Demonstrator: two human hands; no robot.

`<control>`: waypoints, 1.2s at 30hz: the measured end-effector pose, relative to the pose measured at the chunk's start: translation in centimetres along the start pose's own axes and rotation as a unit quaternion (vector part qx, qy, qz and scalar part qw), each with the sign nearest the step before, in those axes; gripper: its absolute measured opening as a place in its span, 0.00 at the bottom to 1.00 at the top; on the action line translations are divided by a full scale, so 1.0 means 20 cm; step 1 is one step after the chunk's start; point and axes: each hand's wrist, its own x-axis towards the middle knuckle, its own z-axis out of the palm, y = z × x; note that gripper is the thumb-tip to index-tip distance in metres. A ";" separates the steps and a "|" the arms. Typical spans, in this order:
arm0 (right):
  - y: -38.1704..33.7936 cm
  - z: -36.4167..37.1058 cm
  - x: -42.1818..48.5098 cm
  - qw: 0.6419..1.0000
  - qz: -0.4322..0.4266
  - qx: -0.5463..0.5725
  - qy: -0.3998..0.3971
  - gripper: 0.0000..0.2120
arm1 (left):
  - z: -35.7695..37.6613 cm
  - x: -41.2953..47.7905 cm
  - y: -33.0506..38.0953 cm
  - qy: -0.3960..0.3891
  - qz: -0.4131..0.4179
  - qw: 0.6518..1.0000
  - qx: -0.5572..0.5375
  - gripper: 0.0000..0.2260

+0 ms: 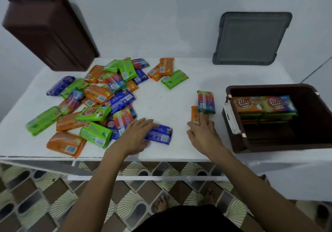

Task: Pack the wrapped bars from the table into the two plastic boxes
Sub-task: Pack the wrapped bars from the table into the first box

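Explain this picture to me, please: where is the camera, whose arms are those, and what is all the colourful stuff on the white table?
There is no machine here. A person wears one camera on the head, looking down, so you see their own two arms and bare feet.

On the white table lies a loose heap of wrapped bars in green, orange, blue and rainbow wrappers. The left hand rests on a blue bar at the heap's edge. The right hand holds an orange bar and a rainbow bar on edge.

At right stands an open brown box with bars already stacked inside. Another brown box leans on the wall at far left, with a grey lid further right.
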 end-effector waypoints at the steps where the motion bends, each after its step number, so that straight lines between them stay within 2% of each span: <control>1: 0.00 0.00 0.00 1.000 -0.005 0.004 0.005 0.17 | 0.00 0.00 -0.01 0.002 0.006 1.000 -0.001 0.28; 4: 0.02 -0.02 0.00 0.999 -0.019 0.034 0.006 0.17 | 0.01 0.00 -0.04 0.027 0.034 0.999 -0.015 0.25; 8: 0.03 -0.08 -0.06 0.987 -0.027 0.109 0.117 0.23 | -0.01 0.00 0.02 0.100 0.025 0.983 -0.153 0.22; 11: 0.03 -0.21 -0.09 0.959 -0.023 0.204 0.198 0.18 | -0.06 0.02 0.09 0.141 -0.004 0.953 -0.269 0.12; 13: 0.06 -0.31 -0.12 0.932 -0.045 0.274 0.234 0.14 | -0.09 0.03 0.14 0.172 -0.019 0.934 -0.313 0.12; 15: 0.13 -0.40 -0.16 0.901 -0.051 0.358 0.238 0.11 | -0.13 0.06 0.21 0.200 -0.028 0.917 -0.344 0.13; 19: 0.35 -0.54 -0.20 0.854 -0.046 0.472 0.212 0.06 | -0.19 0.15 0.39 0.263 -0.045 0.857 -0.441 0.10; 24: 0.68 -0.70 -0.30 0.818 -0.021 0.551 0.162 0.07 | -0.26 0.29 0.70 0.281 -0.038 0.791 -0.542 0.10; 26: 0.81 -0.75 -0.33 0.827 -0.011 0.549 0.123 0.10 | -0.25 0.36 0.83 0.277 -0.038 0.775 -0.566 0.11; 30: 1.01 -0.78 -0.34 0.877 -0.011 0.480 0.019 0.14 | -0.19 0.48 1.05 0.268 -0.043 0.754 -0.599 0.14; 36: 1.10 -0.62 -0.22 0.864 -0.023 0.473 -0.170 0.12 | -0.10 0.57 1.22 0.258 -0.066 0.751 -0.604 0.15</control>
